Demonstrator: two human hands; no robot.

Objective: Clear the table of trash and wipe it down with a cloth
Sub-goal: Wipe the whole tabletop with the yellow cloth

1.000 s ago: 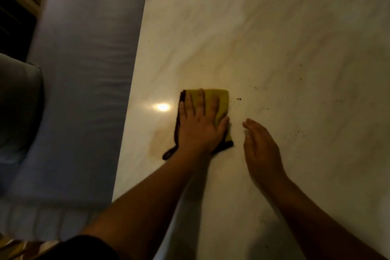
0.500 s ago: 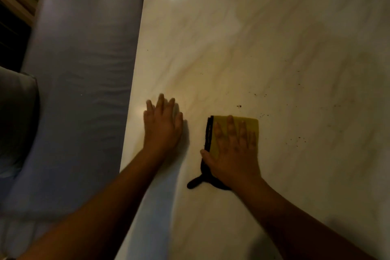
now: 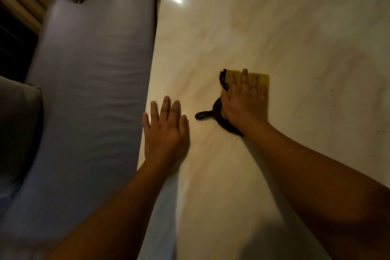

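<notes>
Far left: a grey cushion (image 3: 19, 122) lies on a blue-covered seat (image 3: 90, 69) that runs alongside the counter (image 3: 285, 27).

At the counter's left edge, the left hand (image 3: 165, 131) lies palm down on the bare surface. Its fingers are straight and spread and it holds nothing; it appears to serve as a brace.

Just beside it, apart from it, the yellow cloth (image 3: 264, 88) lies folded flat on the counter, and its dark trim trails toward the left hand. The right hand (image 3: 244, 101) presses flat on the cloth with its fingers extended, not gripping.

To the right and at the far end, dark specks (image 3: 316, 78) dot the surface.

Assessment: no trash items show on the visible part of the counter, so clearing looks complete there. Wiping is in hand. The speckled right and far areas are judged to be outstanding.
</notes>
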